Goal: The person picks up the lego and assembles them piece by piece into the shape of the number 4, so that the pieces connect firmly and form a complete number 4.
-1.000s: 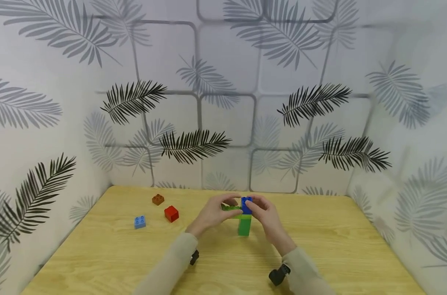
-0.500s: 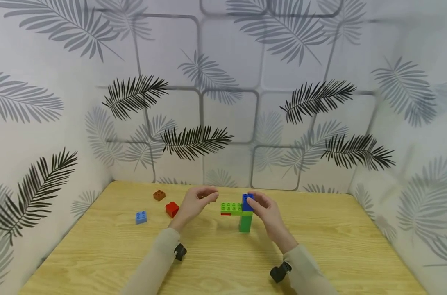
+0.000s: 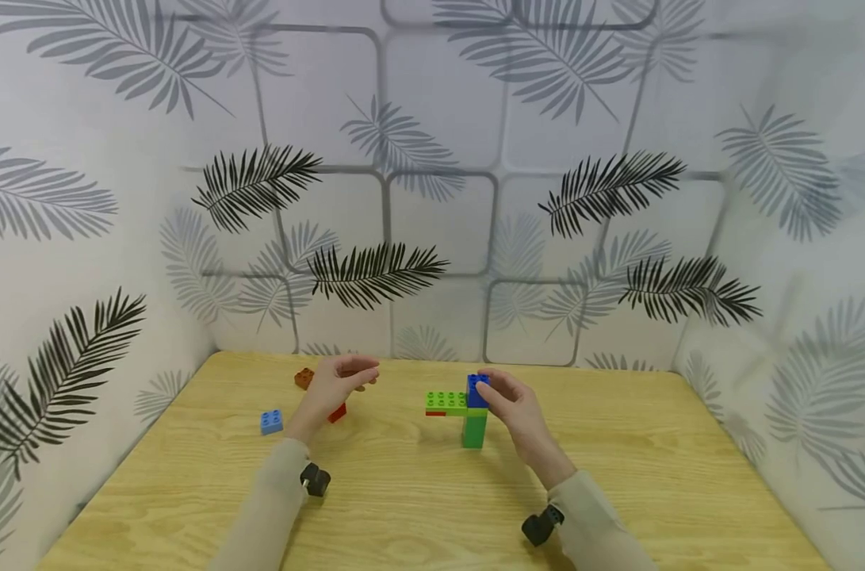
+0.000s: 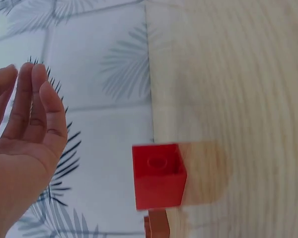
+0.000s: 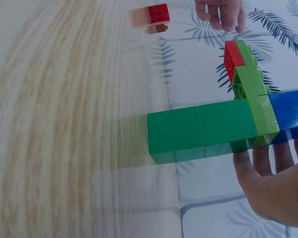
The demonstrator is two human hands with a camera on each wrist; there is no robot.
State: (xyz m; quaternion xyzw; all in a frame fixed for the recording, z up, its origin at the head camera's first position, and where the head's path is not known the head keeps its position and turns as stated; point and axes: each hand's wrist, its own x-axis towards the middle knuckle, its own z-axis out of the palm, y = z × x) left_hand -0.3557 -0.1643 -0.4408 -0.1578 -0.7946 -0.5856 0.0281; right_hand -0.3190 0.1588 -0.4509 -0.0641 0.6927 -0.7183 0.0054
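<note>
A small tower of toy building bricks stands upright on the table. Two dark green bricks (image 5: 201, 129) form its base, a long light green brick (image 3: 446, 401) juts out leftward, and a thin red piece (image 5: 233, 59) sits under the jutting end. On top is a dark blue brick (image 3: 477, 394), which my right hand (image 3: 515, 410) grips from the right with thumb and fingers. My left hand (image 3: 331, 394) hovers with loosely bent fingers and nothing in it. Near it, partly covered in the head view, is a red brick (image 4: 159, 192) lying with its hollow underside visible.
A brown brick (image 3: 304, 378) lies behind the red one at the back left. Further left is a light blue brick (image 3: 271, 422). The wooden table (image 3: 403, 507) ends at a leaf-patterned wall (image 3: 432, 230).
My left hand has let go of the light green brick and moved left to the loose bricks. My right hand stays on the dark blue brick; the tower has not moved.
</note>
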